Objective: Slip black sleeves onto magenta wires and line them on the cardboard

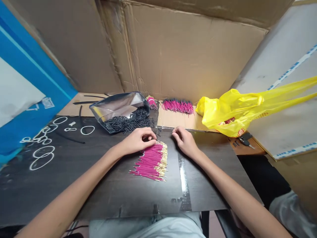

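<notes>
Red print on yellow bag point(234, 120) unreadable, blue board point(37, 99) lettering illegible

On the dark worktop point(111, 185), the left hand point(137, 140) touches the pink wires point(151, 162) at their 11 o'clock edge; the right hand point(184, 140) rests at 2 o'clock, curled.

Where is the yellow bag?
The yellow bag sits at the table's far right, beside the back pile of pink wires, beyond the right hand.

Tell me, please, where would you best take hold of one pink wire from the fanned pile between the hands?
Probably pinch a pink wire at its gold-tipped end, coming from the right: those tips fan apart along the pile's right edge, beside the right hand, while the pink ends bunch together.
</notes>
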`<action>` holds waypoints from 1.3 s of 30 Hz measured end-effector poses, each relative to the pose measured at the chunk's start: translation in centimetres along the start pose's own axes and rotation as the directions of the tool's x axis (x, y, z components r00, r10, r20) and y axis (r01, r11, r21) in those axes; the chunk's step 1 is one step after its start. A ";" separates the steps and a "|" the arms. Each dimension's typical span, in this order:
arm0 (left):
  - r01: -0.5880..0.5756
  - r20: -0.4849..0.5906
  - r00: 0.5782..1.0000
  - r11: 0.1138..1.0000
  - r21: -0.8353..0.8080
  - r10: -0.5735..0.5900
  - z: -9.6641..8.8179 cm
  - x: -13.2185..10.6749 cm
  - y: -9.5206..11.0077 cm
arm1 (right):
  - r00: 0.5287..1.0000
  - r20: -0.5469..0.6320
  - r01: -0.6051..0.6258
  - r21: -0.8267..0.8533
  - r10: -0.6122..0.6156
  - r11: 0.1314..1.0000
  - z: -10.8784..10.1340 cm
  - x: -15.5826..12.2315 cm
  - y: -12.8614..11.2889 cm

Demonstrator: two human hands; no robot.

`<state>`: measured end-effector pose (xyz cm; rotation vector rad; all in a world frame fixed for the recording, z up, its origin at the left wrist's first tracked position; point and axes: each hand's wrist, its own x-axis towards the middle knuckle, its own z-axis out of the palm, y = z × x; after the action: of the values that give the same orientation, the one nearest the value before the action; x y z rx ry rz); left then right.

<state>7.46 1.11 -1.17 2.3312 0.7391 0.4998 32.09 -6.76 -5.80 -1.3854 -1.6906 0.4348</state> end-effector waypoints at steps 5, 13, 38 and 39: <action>-0.077 -0.016 0.997 0.977 0.197 0.082 -0.7 -1.2 -0.5 | 0.999 0.052 0.011 -0.011 -0.010 1.000 0.0 -0.1 -0.4; -0.017 0.097 0.995 0.943 0.332 -0.016 -2.1 -1.9 -2.0 | 0.994 0.105 0.020 0.003 -0.020 1.000 -0.5 -1.3 -1.4; 0.116 0.220 0.963 0.976 0.183 -0.156 -1.9 -2.1 -1.0 | 0.949 0.290 0.135 -0.008 -0.127 0.991 1.4 -2.2 -3.8; 0.118 0.222 0.962 0.978 0.172 -0.155 -1.9 -2.1 -0.9 | 0.947 0.295 0.137 -0.011 -0.128 0.990 1.4 -2.3 -3.8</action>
<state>4.50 1.26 -0.74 2.4086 0.8436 0.1031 28.67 -9.72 -4.66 -1.2662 -2.0267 0.5611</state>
